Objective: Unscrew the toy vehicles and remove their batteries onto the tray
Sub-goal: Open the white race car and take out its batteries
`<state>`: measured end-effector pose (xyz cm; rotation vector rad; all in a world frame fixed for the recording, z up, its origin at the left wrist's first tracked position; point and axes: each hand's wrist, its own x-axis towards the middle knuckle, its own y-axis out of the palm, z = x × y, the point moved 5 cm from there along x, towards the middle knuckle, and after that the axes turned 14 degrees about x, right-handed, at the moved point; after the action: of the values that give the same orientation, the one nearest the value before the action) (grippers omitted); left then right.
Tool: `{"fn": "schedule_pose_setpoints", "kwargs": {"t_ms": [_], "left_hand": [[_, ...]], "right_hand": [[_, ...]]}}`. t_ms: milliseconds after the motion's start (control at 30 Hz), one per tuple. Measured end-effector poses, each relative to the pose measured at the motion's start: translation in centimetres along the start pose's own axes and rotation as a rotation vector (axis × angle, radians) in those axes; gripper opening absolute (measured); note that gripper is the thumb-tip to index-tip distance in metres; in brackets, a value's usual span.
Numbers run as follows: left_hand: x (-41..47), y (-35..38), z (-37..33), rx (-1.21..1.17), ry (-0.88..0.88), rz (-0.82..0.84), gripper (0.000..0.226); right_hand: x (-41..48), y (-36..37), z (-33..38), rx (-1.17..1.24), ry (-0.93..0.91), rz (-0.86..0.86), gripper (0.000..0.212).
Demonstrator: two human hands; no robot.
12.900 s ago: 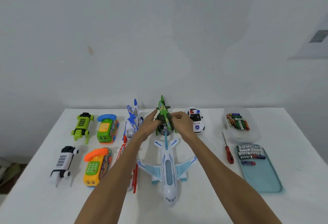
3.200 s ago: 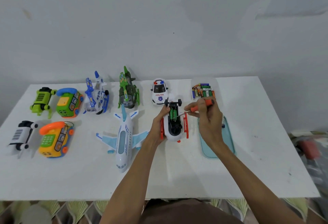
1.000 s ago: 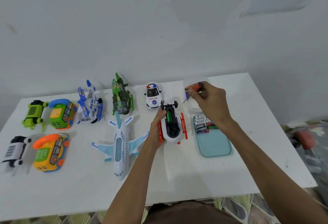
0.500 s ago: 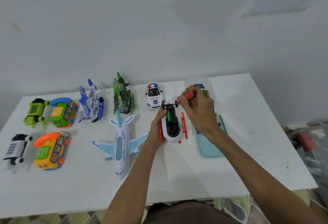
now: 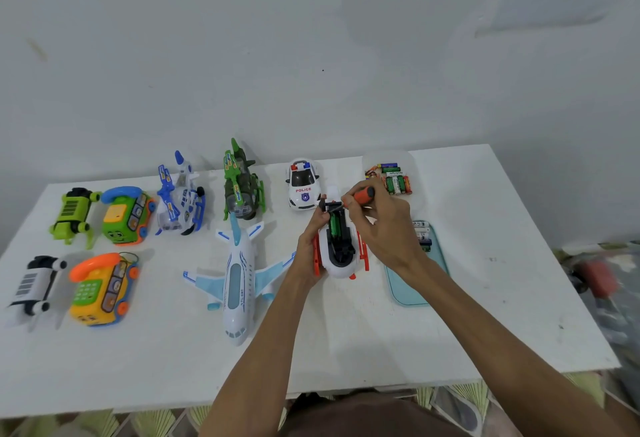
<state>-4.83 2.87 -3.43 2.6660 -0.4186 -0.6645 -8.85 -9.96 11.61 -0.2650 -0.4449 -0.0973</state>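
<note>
The right grip (image 5: 384, 228) is closed round the orange-handled screwdriver (image 5: 363, 193), whose tip sits at the far end of the upturned white-and-orange toy vehicle (image 5: 341, 258). The left grip (image 5: 308, 246) clasps that toy's left flank, steadying it on the worktop (image 5: 346, 350). Just under the right grip's fingers the battery bay lies uncovered, with a green battery (image 5: 335, 225) seated in it. To do this step well, I judge, keep the left grip firm so the toy cannot twist, and work the blade gently — a flick could send the battery skidding. Just right of the right grip's wrist lies the teal tray (image 5: 408, 291), with a few batteries (image 5: 421, 234) at its far end. Beyond that grip, a clear container (image 5: 407, 163) holds more batteries (image 5: 394, 182).
</note>
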Motion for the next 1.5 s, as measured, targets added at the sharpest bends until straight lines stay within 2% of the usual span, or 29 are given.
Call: {"fn": "schedule_pose_setpoints", "kwargs": {"t_ms": [167, 233, 333, 467, 667, 867, 933, 1033, 1133, 1233, 1333, 1400, 1500], "left_hand": [[-0.3, -0.1, -0.1, 0.005, -0.019, -0.033, 0.078], [-0.5, -0.1, -0.2, -0.008, -0.042, -0.047, 0.073], [-0.5, 0.0, -0.2, 0.018, -0.043, -0.039, 0.084], [-0.3, 0.0, 0.0, 0.024, -0.054, -0.007, 0.066], [-0.4, 0.1, -0.3, 0.044, -0.053, 0.0, 0.073], [-0.5, 0.3, -0.3, -0.016, -0.027, 0.016, 0.088], [-0.2, 0.1, -0.3, -0.044, -0.031, 0.009, 0.097], [0.0, 0.2, -0.3, -0.089, -0.024, 0.012, 0.105], [0.2, 0.5, -0.3, -0.098, 0.024, -0.015, 0.102], [0.3, 0.8, -0.4, -0.099, 0.053, 0.002, 0.091], [0.5, 0.6, -0.1, -0.112, 0.062, 0.006, 0.075], [0.4, 0.7, 0.0, -0.109, 0.051, 0.012, 0.068], [0.3, 0.5, 0.0, -0.093, 0.027, 0.014, 0.074]], "right_hand": [[0.0, -0.2, -0.1, -0.03, -0.015, -0.002, 0.015], [0.3, -0.5, -0.4, 0.002, 0.029, -0.024, 0.013], [1.2, -0.9, -0.8, 0.008, 0.105, -0.038, 0.012], [3.8, -1.4, -1.3, -0.012, 0.257, -0.02, 0.014], [5.5, -1.7, -1.4, 0.065, 0.35, -0.045, 0.016], [4.6, -2.0, -1.2, 0.263, 0.358, -0.266, 0.017], [4.4, -1.8, -1.0, 0.171, 0.315, -0.21, 0.012], [4.1, -0.6, -1.3, -0.139, 0.22, 0.005, 0.008], [3.1, 1.1, -2.9, -0.35, 0.188, 0.258, 0.013], [2.3, 1.7, -3.7, -0.446, 0.199, 0.329, 0.021], [2.0, 1.8, -3.7, -0.464, 0.176, 0.342, 0.022], [1.9, 1.2, -3.8, -0.335, 0.283, 0.316, 0.023], [1.9, -1.3, -3.9, -0.113, 0.46, 0.216, 0.027]]}}
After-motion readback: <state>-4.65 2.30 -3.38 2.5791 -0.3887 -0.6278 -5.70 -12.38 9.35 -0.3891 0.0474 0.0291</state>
